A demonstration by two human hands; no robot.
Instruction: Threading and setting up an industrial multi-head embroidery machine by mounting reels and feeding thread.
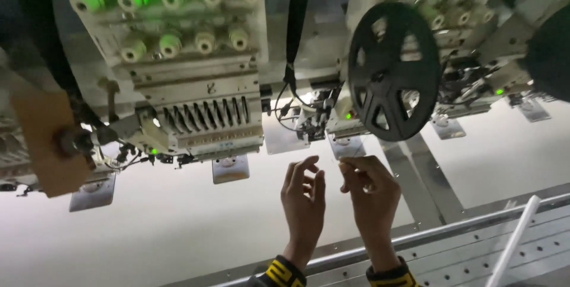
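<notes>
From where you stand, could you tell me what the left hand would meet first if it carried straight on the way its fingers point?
Probably the small sewing head assembly of the embroidery machine, directly beyond the left hand. Only pale fabric seems to lie between, though depth is unclear.

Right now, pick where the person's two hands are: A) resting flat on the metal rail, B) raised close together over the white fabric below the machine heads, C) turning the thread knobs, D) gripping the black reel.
B: the left hand and right hand are raised side by side over the white fabric, below the black reel.
</notes>
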